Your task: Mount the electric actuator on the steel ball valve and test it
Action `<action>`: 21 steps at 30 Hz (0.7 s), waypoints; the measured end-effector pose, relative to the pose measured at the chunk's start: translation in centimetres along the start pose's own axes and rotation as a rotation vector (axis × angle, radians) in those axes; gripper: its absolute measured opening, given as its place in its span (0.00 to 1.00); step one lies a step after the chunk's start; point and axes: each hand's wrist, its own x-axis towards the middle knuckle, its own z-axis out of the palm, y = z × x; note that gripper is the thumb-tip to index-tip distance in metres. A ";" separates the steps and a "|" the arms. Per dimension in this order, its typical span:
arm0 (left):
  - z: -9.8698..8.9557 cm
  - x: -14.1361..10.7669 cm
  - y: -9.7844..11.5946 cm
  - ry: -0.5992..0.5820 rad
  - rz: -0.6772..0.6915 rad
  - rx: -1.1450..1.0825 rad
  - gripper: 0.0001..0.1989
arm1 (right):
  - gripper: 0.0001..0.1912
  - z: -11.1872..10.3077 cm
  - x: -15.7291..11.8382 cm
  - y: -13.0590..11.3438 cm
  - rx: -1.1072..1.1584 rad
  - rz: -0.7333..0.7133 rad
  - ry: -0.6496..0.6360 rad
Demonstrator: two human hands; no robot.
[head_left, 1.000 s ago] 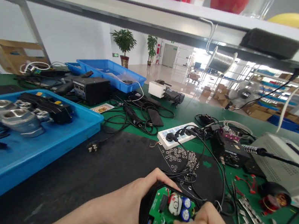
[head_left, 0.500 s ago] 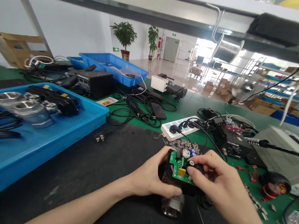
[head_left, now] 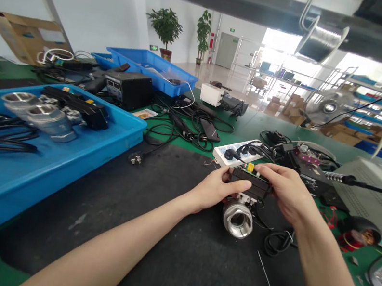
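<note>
Clasped by the left hand (head_left: pixel 215 191), the black box (head_left: pixel 257 187) is over the mat (head_left: pixel 170 266), right hand (head_left: pixel 285 190) at its circuit board (head_left: pixel 251 167), pinch unclear, step judged board handling, next needing steady support

Your housing (head_left: pixel 259 188) was black, your valve body (head_left: pixel 231 214) silver; your mat (head_left: pixel 170 266) was black, bench (head_left: pixel 264 121) green, tray (head_left: pixel 61 175) blue.

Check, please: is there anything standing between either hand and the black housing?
Nothing visible stands in the way. The left hand grips the housing directly, its thumb across the near face. The right hand is at its top right, by the circuit board. The power strip lies beyond; the valve is below.
</note>
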 end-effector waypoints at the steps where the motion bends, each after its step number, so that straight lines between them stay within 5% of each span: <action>1: 0.0 0.0 0.0 -0.002 -0.007 -0.002 0.28 | 0.28 0.0 0.0 0.1 0.014 0.003 0.001; 21: 0.1 -0.2 0.3 -0.007 -0.023 -0.019 0.27 | 0.25 0.1 -0.4 -0.2 0.102 0.024 -0.019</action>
